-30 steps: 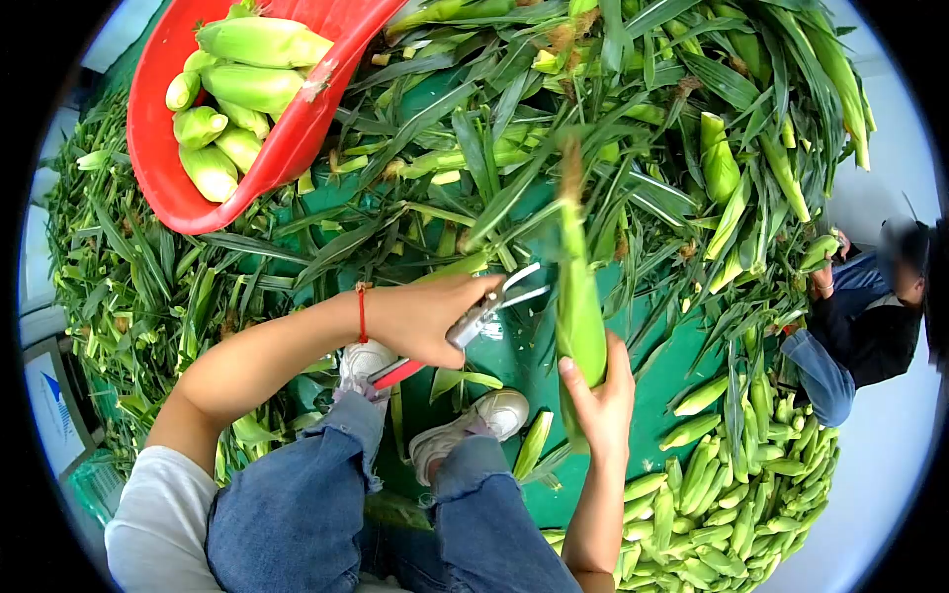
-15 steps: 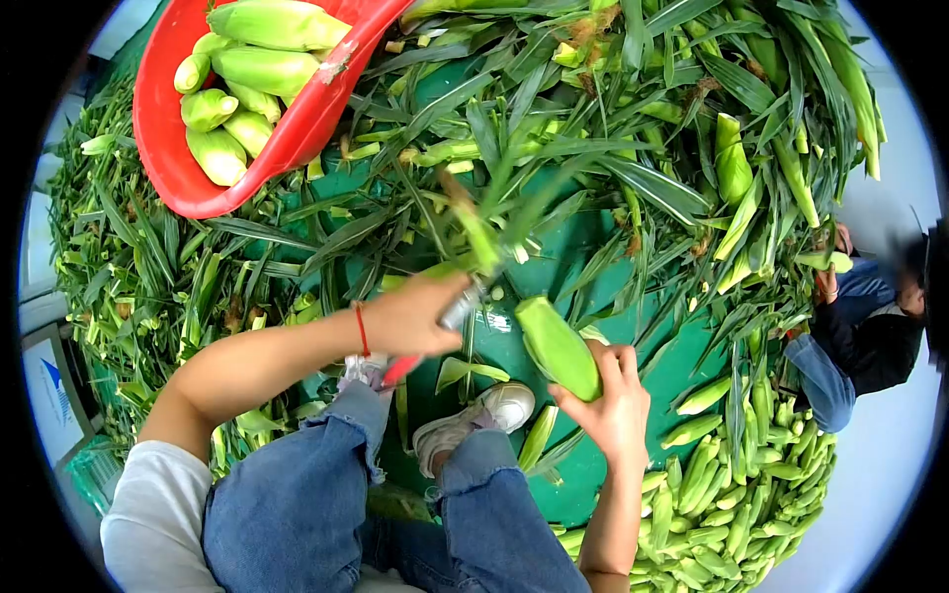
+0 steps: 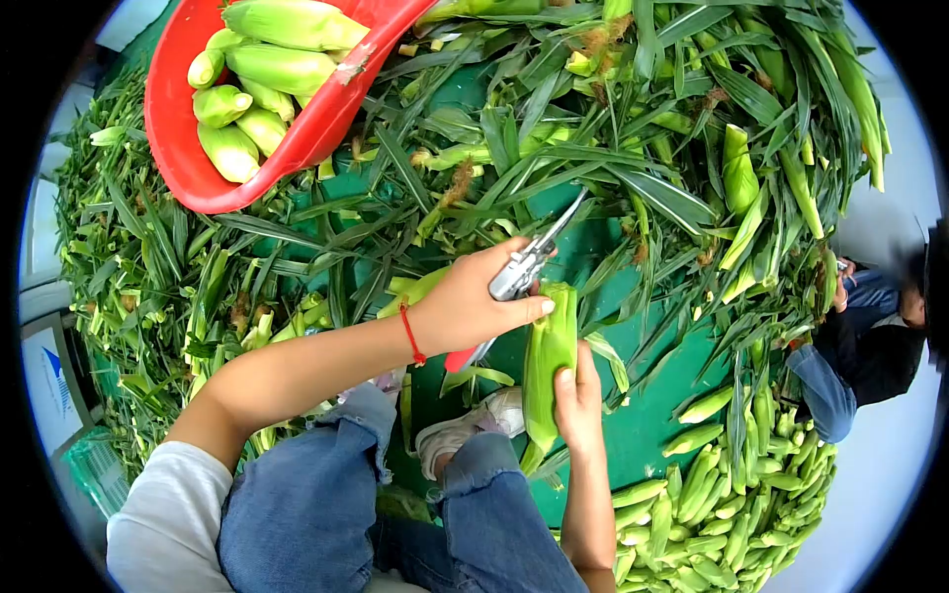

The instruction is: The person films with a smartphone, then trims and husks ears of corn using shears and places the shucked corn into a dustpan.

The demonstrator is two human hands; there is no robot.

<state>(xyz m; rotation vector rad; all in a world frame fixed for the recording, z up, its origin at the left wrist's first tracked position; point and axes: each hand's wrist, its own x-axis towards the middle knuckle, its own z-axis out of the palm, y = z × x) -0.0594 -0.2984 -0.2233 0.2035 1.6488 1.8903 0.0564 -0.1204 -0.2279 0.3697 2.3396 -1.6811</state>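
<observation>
My left hand (image 3: 474,301), with a red cord at its wrist, is closed around metal pruning shears (image 3: 518,275). Their blade points up and to the right, and a red handle end shows below the hand. The left thumb touches the top of an ear of corn (image 3: 551,371) in its green husk. My right hand (image 3: 579,400) grips that ear from its right side, holding it nearly upright above the green floor (image 3: 657,395). Part of the right hand's fingers is hidden behind the corn.
A red basin (image 3: 326,133) with several trimmed ears stands at the upper left. Cut husks and leaves (image 3: 554,148) cover much of the floor. A large pile of corn ears (image 3: 727,514) lies at the lower right. Another person (image 3: 875,341) works at the right edge.
My left hand with the shears has moved right and up to the corn's top. The ear has turned more upright. A leafy cut piece, blurred in the air before, has left that spot.
</observation>
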